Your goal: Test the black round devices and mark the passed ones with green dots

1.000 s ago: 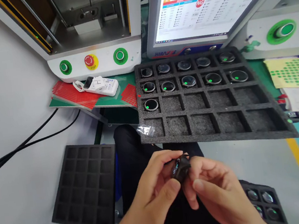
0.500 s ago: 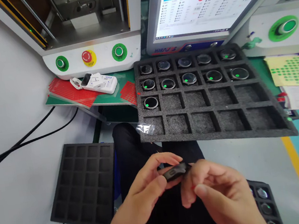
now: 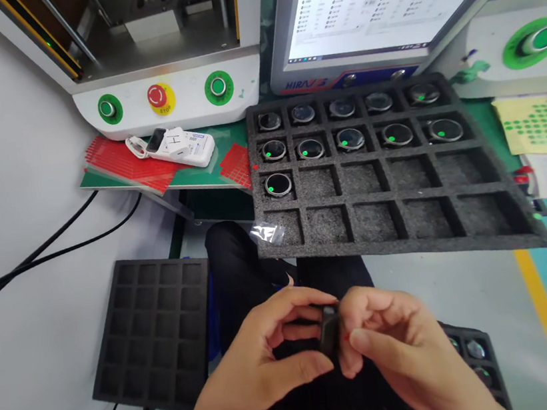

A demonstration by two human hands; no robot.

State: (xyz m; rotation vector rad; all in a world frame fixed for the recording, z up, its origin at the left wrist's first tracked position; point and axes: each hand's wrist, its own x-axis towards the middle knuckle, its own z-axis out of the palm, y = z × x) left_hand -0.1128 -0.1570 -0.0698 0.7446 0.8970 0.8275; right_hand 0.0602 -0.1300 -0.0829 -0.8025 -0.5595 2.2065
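The left hand was curled, its thumb and fingertips holding a small dark case by opposite ends, over the lap and short of the large foam tray's near edge. The right hand pinched a tiny red piece between thumb and forefinger, just beside the case; I could not tell whether its remaining fingers touched the case.

As I judged it, good handling called for gripping the case by its rim alone, pinching the red piece lightly at its margin, and keeping both wrists steady so that neither slipped.

The large foam tray bore round watches: five along the far edge, five in the next row, and one watch in the third row, at the left edge. Clear film lay by its near left corner. A white handheld device rested on red sheets near the left corner of the green bench.
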